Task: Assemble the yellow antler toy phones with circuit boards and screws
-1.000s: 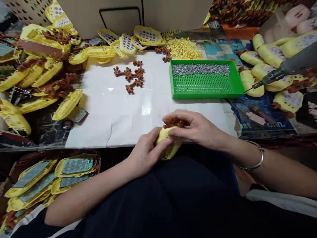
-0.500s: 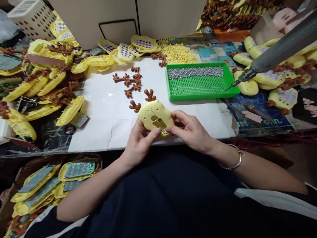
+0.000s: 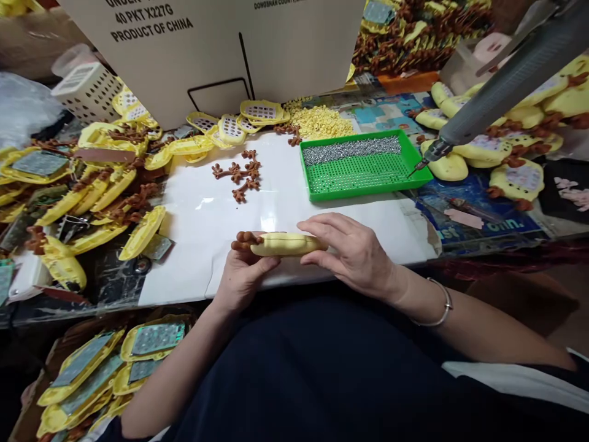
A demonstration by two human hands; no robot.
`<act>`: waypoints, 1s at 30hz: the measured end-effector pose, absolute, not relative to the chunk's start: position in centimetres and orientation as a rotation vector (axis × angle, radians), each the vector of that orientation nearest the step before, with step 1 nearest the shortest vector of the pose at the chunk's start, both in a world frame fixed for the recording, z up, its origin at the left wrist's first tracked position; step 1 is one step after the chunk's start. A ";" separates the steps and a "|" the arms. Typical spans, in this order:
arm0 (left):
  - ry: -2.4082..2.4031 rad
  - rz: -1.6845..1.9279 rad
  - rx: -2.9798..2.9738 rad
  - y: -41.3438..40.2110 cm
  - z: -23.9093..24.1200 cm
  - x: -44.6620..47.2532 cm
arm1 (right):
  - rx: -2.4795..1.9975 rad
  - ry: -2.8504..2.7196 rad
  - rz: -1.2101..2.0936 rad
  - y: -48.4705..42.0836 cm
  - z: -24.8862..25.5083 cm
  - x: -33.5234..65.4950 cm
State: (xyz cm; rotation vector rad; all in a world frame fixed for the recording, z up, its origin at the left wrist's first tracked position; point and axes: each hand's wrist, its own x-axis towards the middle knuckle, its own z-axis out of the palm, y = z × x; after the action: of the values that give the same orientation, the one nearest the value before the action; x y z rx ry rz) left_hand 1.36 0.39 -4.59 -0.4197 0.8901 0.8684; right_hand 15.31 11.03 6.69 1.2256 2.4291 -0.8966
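Observation:
Between my hands a yellow plastic toy casing [image 3: 289,244] with brown antlers [image 3: 246,240] is turned edge-on, its side seam showing. My left hand [image 3: 243,276] grips its antler end, thumb along the lower edge. At the opposite end, my right hand [image 3: 352,253] has its thumb and fingers around the casing. The casing's broad faces are mostly hidden at this angle. Behind it, several loose brown antler pieces [image 3: 237,174] lie on the white sheet [image 3: 193,239]. A green tray [image 3: 363,194] of small silver screws [image 3: 354,150] stands beyond my right hand.
A grey electric screwdriver [image 3: 488,92] hangs at the upper right, tip over the tray. Yellow casing halves [image 3: 105,190] crowd the left; assembled yellow toys [image 3: 515,181] lie right. Small yellow pieces [image 3: 322,123] are heaped behind the tray. A cardboard box [image 3: 216,55] stands at the back.
The casing has turned from showing its back, with the open battery compartment, to edge-on. Both hands have shifted their hold around it. The camera view has tilted slightly upward.

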 end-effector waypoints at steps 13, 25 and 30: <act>0.778 1.178 -0.482 2.3 -2.5 2.6 | 1.366 2.441 -1.090 10.1 4.4 13.9; 0.706 1.173 -0.305 2.1 -3.8 2.4 | 1.514 2.309 -1.276 10.9 4.1 13.9; 0.701 1.292 -0.052 1.7 -3.6 2.2 | 1.614 2.214 -1.456 10.8 4.6 13.3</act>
State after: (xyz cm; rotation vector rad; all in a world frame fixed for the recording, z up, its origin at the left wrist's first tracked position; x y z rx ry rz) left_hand 2.24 1.71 -3.63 -0.0520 0.7010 1.2919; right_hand 13.33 10.81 4.59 1.6143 2.2136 -1.4560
